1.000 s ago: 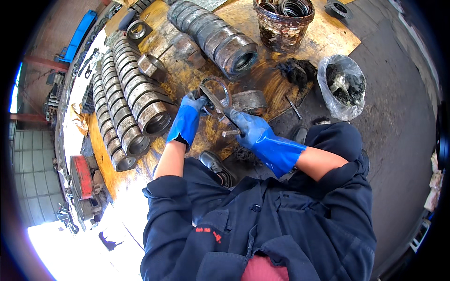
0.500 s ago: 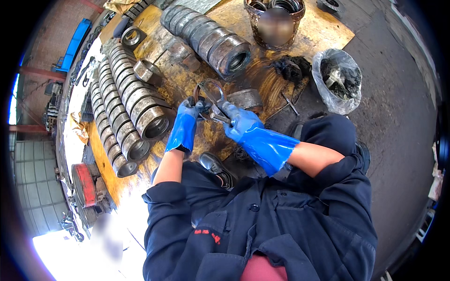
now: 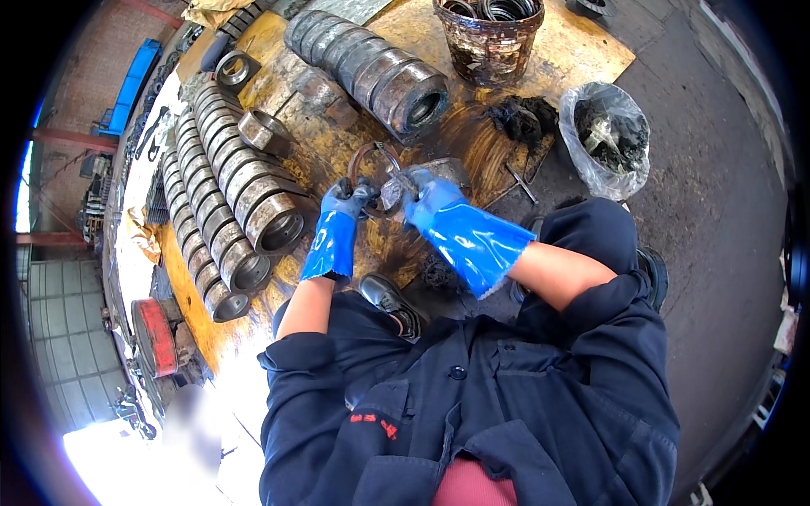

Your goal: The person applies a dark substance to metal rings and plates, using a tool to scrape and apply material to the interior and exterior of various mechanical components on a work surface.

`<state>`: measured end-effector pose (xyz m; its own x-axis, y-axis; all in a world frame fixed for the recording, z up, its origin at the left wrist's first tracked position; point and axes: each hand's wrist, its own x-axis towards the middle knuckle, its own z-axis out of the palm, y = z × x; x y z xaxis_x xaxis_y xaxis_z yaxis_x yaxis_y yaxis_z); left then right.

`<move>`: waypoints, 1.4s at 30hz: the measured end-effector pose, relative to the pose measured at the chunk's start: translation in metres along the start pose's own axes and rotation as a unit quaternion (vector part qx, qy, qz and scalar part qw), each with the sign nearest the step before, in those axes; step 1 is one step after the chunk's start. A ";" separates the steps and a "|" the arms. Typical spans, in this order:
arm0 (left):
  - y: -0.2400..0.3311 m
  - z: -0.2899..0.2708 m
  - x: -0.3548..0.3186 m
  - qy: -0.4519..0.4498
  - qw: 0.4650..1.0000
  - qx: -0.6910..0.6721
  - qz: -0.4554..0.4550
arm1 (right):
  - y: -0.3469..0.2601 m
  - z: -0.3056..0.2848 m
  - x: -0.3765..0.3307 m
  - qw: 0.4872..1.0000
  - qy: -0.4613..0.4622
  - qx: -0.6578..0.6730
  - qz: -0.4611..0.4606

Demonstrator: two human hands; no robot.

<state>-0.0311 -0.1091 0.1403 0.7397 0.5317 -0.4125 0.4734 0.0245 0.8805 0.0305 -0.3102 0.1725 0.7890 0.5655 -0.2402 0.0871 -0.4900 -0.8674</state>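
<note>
Rows of metal rings point(image 3: 226, 215) lie left of the grip. The blue-gloved left hand point(image 3: 348, 202) clenches a thin dark ring point(image 3: 371, 179); the right hand point(image 3: 426, 196) grasps its other side. A plastic bag point(image 3: 606, 135) sits well right.

Likely a workshop, greasy steel sleeves point(image 3: 253, 190), parts bucket point(image 3: 489, 38)

left hand point(image 3: 348, 202): gripping a thin metal ring point(image 3: 369, 177)
right hand point(image 3: 422, 196): pinching the ring's other side
beyond hands: greasy metal cylinders point(image 3: 371, 72)
</note>
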 end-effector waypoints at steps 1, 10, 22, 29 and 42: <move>0.000 -0.001 -0.004 -0.007 1.000 -0.023 0.009 | 0.004 0.001 0.006 1.000 0.007 0.018 0.007; 0.011 -0.005 -0.008 -0.057 0.997 -0.022 0.039 | 0.044 -0.071 0.055 0.992 0.115 0.057 0.001; 0.015 0.012 0.010 -0.050 0.998 0.029 0.039 | 0.179 -0.317 -0.042 0.874 0.316 0.348 0.120; 0.002 -0.011 0.017 -0.040 0.997 0.064 0.035 | 0.340 -0.258 -0.079 0.544 0.263 0.765 0.222; 0.036 -0.019 -0.015 -0.023 0.935 0.320 0.152 | 0.245 -0.276 -0.125 0.731 0.430 0.455 0.271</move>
<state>-0.0340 -0.1007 0.1829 0.8996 0.3940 -0.1885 0.4159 -0.6412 0.6449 0.1210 -0.6841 0.1107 0.6822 -0.3652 -0.6335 -0.5128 0.3787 -0.7705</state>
